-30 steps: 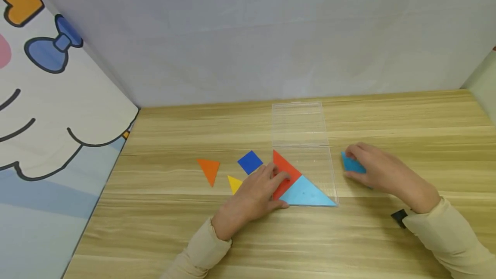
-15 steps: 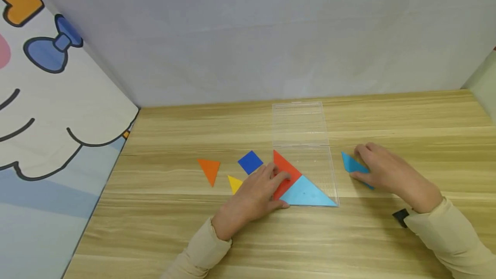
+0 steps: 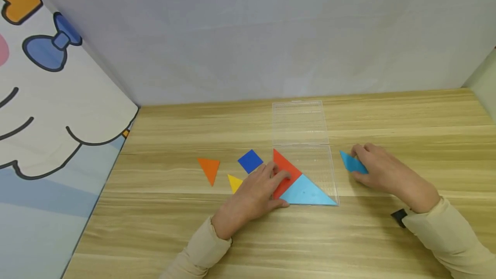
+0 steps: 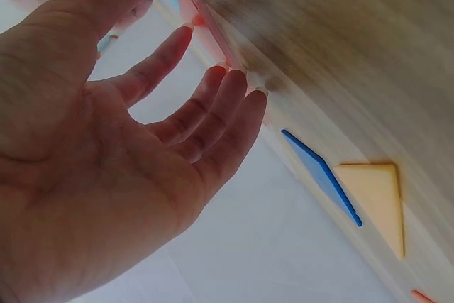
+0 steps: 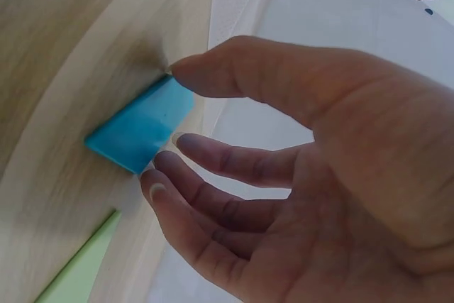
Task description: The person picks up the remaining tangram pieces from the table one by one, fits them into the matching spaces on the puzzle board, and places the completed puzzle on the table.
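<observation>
Fingertips of my left hand [image 3: 253,190] [image 4: 120,147] rest on the red triangle [image 3: 284,167] [image 4: 202,23], fingers loosely bent. That triangle lies in the lower half of a clear case [image 3: 315,158], edge to edge with a light blue triangle [image 3: 308,193]. To the right of the case, my right hand [image 3: 381,171] [image 5: 284,168] pinches a blue four-sided piece [image 3: 352,163] [image 5: 145,125] between thumb and fingers, low over the wooden table or on it. The hand covers the piece's right end in the head view.
Left of the case lie a dark blue square [image 3: 250,161], a yellow piece [image 3: 234,183] partly under my left hand, and an orange triangle [image 3: 209,170]. A green piece [image 5: 81,271] shows in the right wrist view. A small dark object [image 3: 399,217] is beside my right sleeve.
My right fingers drew back along the blue piece, then closed in on it; the piece has shifted and turned slightly. My left hand has stayed on the red triangle.
</observation>
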The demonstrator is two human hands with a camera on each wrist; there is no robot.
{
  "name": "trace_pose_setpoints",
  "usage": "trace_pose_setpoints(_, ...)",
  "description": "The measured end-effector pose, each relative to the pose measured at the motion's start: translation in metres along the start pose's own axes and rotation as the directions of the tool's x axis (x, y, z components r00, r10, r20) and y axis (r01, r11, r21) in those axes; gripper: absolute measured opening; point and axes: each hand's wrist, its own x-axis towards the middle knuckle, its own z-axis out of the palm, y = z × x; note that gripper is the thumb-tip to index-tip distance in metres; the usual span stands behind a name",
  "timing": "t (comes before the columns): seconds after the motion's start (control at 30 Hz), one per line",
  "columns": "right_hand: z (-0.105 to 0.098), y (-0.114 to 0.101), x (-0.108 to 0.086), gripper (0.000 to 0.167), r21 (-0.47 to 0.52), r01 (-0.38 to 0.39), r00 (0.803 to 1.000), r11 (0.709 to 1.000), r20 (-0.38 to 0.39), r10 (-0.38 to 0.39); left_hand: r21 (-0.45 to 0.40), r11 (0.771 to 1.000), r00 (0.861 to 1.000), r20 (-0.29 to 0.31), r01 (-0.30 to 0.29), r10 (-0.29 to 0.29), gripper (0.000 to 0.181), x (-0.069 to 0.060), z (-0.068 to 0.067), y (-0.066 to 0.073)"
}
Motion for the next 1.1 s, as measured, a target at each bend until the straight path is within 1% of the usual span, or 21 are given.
trace_pose_setpoints(0.27,0.0023,-0.002,0.001,0.038,0.028,0.019,1.0,0.999,-0.023,-0.018,0.001,1.0,1.0,0.019,0.015,-0.015,0.051,0.0007,0.0001,0.0001)
trace_pose_setpoints(0.47,0.0033,-0.0032,0.0014,0.039,0.023,0.022,0.999,0.999,-0.03,-0.021,0.006,1.0,1.0,0.012,0.011,-0.011,0.052,0.0007,-0.0002,0.0002)
trace_pose_setpoints(0.83,0.0032,-0.0054,0.0002,0.039,0.021,0.029,0.999,0.999,-0.029,-0.029,0.001,1.0,1.0,0.024,0.02,-0.02,0.052,0.0002,-0.0003,0.0005)
trace_pose_setpoints(1.1,0.0023,-0.0051,0.0004,0.033,0.023,0.023,0.999,0.999,-0.023,-0.022,0.002,1.0,0.999,0.026,0.025,-0.025,0.052,0.0002,0.0002,0.0008)
